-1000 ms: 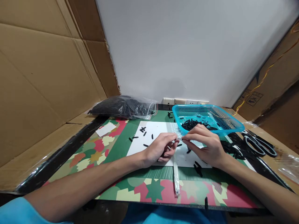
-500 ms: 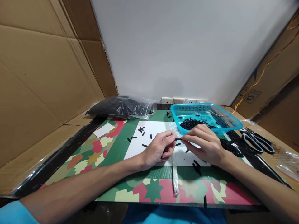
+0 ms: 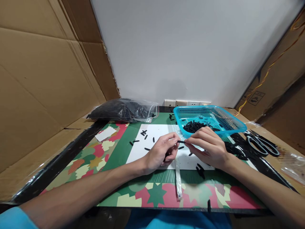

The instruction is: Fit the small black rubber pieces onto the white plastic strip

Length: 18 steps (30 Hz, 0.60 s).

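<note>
A short, thin black piece (image 3: 181, 142) is pinched at both ends between my left hand (image 3: 164, 149) and my right hand (image 3: 208, 145). What exactly the piece is, I cannot make out. The curled lower fingers of my left hand seem to have more black pieces under them, partly hidden. Both hands are over a white sheet (image 3: 137, 155) strewn with several similar black pieces. Just behind my right hand stands a blue plastic basket (image 3: 238, 127), with a heap of black pieces (image 3: 195, 126) in it. A narrow, whitish wrapped strip (image 3: 178, 184) extends from below my left hand toward the front edge.
A clear bag of black material (image 3: 119, 109) lies at the back left. Scissors (image 3: 260, 144) rest on the right, near a dark pile (image 3: 234, 150). Cardboard walls (image 3: 43, 63) flank the table, and sockets (image 3: 182, 103) line the back wall. One black piece (image 3: 209, 205) is at the front edge.
Almost nothing differs. Slightly more of the black piece shows between my fingertips, and the whole view has shifted a little.
</note>
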Each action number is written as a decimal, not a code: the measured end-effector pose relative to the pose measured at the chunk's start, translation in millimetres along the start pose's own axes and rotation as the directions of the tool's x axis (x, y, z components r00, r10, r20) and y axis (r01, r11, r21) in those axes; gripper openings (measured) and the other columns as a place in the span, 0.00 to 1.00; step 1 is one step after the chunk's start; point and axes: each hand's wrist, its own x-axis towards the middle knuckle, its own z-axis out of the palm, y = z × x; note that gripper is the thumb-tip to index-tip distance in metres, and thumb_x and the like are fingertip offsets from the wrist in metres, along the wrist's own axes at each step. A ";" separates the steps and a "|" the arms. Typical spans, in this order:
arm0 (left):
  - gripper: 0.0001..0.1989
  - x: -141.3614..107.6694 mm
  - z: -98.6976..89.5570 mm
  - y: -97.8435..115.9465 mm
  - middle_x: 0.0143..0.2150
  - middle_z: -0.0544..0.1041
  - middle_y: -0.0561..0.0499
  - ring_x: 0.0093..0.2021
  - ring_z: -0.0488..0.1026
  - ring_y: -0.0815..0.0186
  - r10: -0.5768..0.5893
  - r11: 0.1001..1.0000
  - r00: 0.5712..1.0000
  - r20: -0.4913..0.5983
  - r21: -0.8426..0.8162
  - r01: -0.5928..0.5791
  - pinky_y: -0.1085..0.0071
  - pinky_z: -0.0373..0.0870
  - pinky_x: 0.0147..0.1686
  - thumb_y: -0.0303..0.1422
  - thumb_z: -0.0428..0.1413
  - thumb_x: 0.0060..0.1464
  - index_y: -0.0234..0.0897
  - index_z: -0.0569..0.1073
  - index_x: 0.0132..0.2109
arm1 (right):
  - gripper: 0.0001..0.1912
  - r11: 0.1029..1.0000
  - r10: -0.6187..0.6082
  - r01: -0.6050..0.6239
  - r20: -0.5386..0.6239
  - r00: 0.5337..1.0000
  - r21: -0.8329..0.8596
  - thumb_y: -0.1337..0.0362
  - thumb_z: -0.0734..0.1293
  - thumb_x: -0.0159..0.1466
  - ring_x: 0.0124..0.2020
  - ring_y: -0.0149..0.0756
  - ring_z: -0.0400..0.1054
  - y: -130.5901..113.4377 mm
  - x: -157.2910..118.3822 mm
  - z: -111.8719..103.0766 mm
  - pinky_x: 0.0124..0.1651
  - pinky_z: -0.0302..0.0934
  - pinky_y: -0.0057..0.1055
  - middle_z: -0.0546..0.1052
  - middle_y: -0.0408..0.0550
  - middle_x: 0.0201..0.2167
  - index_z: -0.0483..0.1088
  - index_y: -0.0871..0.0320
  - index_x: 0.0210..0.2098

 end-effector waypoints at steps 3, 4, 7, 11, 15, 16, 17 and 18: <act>0.13 0.2 1.2 2.2 0.17 0.60 0.65 0.14 0.46 0.76 0.007 1.000 1.000 -0.003 0.010 -0.007 0.85 0.50 0.12 0.46 0.50 0.73 0.42 0.64 0.42 | 0.08 1.000 0.010 -0.010 -0.011 1.000 0.006 0.76 0.73 0.69 0.32 0.38 0.71 0.8 -0.6 0.6 0.35 0.60 0.38 0.82 0.50 0.34 0.76 0.60 0.46; 0.13 0.5 1.5 2.8 0.17 0.60 0.65 0.14 0.46 0.76 0.007 1.000 1.000 -0.003 0.014 -0.007 0.85 0.50 0.12 0.46 0.51 0.73 0.43 0.64 0.43 | 0.09 1.000 0.015 -0.015 -0.016 1.000 0.008 0.76 0.73 0.69 0.32 0.38 0.71 0.9 -0.6 0.7 0.35 0.60 0.38 0.82 0.50 0.33 0.76 0.60 0.46; 0.12 1.3 2.1 3.6 0.17 0.60 0.65 0.14 0.46 0.75 -0.001 1.000 1.000 -0.005 0.014 0.001 0.85 0.50 0.12 0.46 0.51 0.73 0.43 0.64 0.44 | 0.08 1.000 0.030 -0.030 -0.024 0.999 0.007 0.76 0.73 0.68 0.32 0.38 0.70 0.7 0.0 0.8 0.35 0.59 0.38 0.82 0.49 0.33 0.76 0.60 0.45; 0.13 0.6 1.7 3.9 0.17 0.60 0.65 0.14 0.46 0.75 -0.010 1.000 1.000 -0.006 0.007 0.010 0.85 0.49 0.12 0.46 0.50 0.73 0.43 0.63 0.44 | 0.07 0.999 0.047 -0.047 -0.018 0.999 0.004 0.75 0.73 0.69 0.31 0.37 0.70 -0.3 1.8 0.5 0.35 0.59 0.37 0.81 0.48 0.32 0.76 0.59 0.44; 0.13 0.0 1.1 3.1 0.17 0.59 0.65 0.14 0.46 0.75 -0.012 1.000 1.000 -0.009 0.012 0.012 0.84 0.49 0.12 0.47 0.50 0.73 0.43 0.63 0.44 | 0.06 0.999 0.054 -0.054 -0.011 0.998 0.000 0.74 0.72 0.70 0.31 0.37 0.70 -1.0 3.1 -0.2 0.35 0.59 0.37 0.81 0.48 0.32 0.75 0.58 0.45; 0.14 0.2 0.9 2.6 0.17 0.59 0.65 0.14 0.46 0.75 -0.013 1.000 1.000 -0.008 0.014 0.013 0.84 0.49 0.12 0.47 0.50 0.73 0.43 0.64 0.44 | 0.06 0.998 0.055 -0.055 -0.007 0.998 0.000 0.73 0.72 0.70 0.31 0.37 0.70 -1.1 3.3 -0.4 0.35 0.60 0.37 0.81 0.48 0.33 0.75 0.57 0.45; 0.14 0.6 0.6 2.1 0.17 0.59 0.65 0.14 0.46 0.75 -0.015 1.000 1.000 -0.007 0.016 0.015 0.84 0.49 0.12 0.47 0.50 0.73 0.43 0.64 0.44 | 0.07 0.998 0.056 -0.056 -0.004 0.998 0.000 0.73 0.72 0.71 0.31 0.37 0.70 -1.2 3.4 -0.6 0.35 0.60 0.37 0.81 0.47 0.33 0.75 0.57 0.45; 0.14 1.0 0.3 1.5 0.17 0.59 0.65 0.14 0.46 0.75 -0.015 1.000 1.000 -0.005 0.017 0.015 0.84 0.49 0.12 0.48 0.50 0.73 0.43 0.64 0.44 | 0.07 0.998 0.057 -0.057 0.000 0.998 0.002 0.73 0.71 0.71 0.31 0.37 0.70 -1.3 3.5 -0.7 0.35 0.60 0.37 0.81 0.47 0.32 0.75 0.57 0.45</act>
